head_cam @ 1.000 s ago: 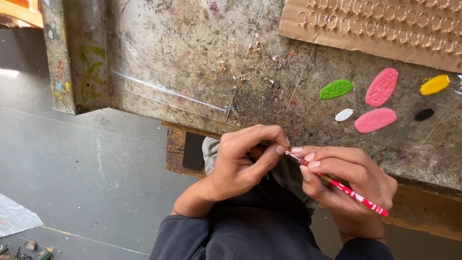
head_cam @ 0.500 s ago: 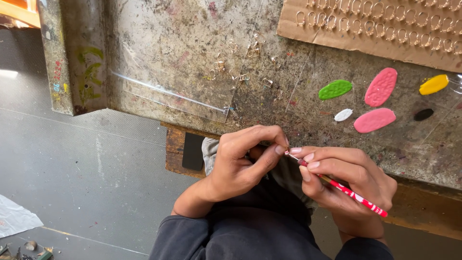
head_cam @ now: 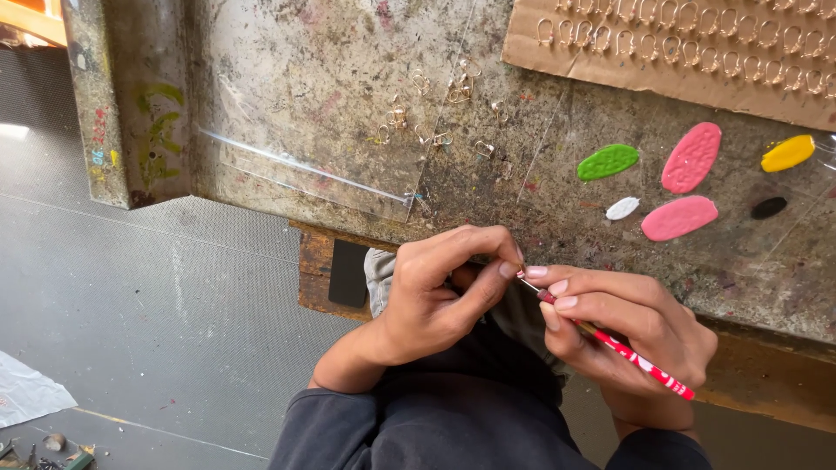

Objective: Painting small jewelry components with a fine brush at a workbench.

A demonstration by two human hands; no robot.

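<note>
Brush, one, clamped in our right hand; left hand pinched at its tip; six paint blobs on tabletop.

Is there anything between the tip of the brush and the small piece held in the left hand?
Nothing visible. The brush in the right hand points its tip straight at the left hand's fingertips; the piece itself is hidden behind them.

We count two hands, one red paintbrush, six paint blobs — two pink, one green, one yellow, one white, one black — and one cardboard sheet.
</note>
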